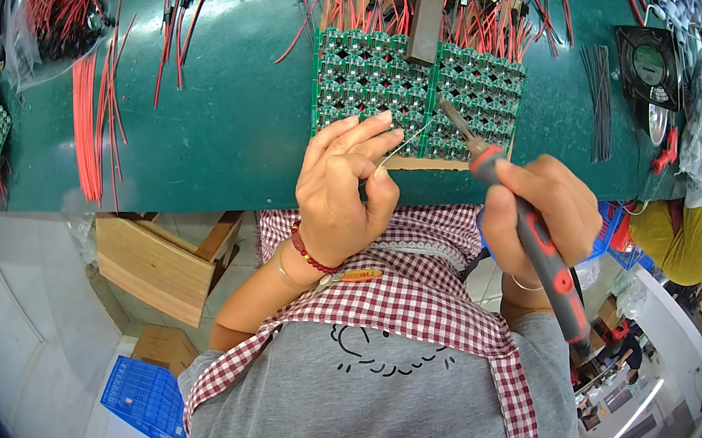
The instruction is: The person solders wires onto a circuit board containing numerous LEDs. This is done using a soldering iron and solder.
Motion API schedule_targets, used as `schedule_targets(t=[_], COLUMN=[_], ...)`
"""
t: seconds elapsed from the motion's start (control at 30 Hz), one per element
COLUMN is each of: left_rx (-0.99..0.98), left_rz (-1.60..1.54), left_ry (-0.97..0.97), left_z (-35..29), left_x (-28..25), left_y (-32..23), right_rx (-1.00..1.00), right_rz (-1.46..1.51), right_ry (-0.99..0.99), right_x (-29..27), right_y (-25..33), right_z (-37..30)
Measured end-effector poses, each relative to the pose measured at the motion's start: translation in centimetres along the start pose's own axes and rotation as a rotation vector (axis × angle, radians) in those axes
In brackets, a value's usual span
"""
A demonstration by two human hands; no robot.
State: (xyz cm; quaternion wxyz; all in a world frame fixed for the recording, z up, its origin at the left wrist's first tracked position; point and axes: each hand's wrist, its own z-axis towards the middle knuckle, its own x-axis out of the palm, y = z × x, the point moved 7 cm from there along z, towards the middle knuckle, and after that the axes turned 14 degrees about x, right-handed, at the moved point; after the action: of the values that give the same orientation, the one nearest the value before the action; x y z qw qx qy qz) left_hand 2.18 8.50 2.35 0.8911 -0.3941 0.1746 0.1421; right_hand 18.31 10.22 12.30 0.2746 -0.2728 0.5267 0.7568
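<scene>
Pinched between thumb and forefinger of my left hand [345, 181] is a thin strand of solder wire [404, 142], slanting up toward the boards. My right hand [551, 212] is wrapped round a grey and red soldering iron [535, 236], its metal tip pointing up-left over the panel. Beneath the tip lies a panel of green circuit boards [375, 71] in rows, on a piece of cardboard. Red and black wires [379, 6] with connectors run from its far edge. A dark metal bar [427, 16] rests across the wires and the panel's far rows.
On the green table [232, 115] lie loose red wires [86, 127] at left, beside a plastic bag of wires [64, 4]. Dark thin strips [595, 100] and a small black fan [648, 68] are at right. Another person in yellow [676, 240] sits beyond the right end.
</scene>
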Motion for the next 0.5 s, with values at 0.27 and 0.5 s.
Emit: schedule_targets(t=[0.27, 0.5], left_rx=[0.004, -0.048], left_rz=[0.015, 0.071], left_ry=[-0.002, 0.073], left_z=[-0.1, 0.0], left_x=[0.2, 0.2], left_y=[0.0, -0.3], right_rx=[0.021, 0.189], right_rz=[0.053, 0.323], right_ry=[-0.205, -1.024], right_x=[-3.2, -16.8], right_y=[-2.2, -12.3], right_z=[-1.8, -5.6])
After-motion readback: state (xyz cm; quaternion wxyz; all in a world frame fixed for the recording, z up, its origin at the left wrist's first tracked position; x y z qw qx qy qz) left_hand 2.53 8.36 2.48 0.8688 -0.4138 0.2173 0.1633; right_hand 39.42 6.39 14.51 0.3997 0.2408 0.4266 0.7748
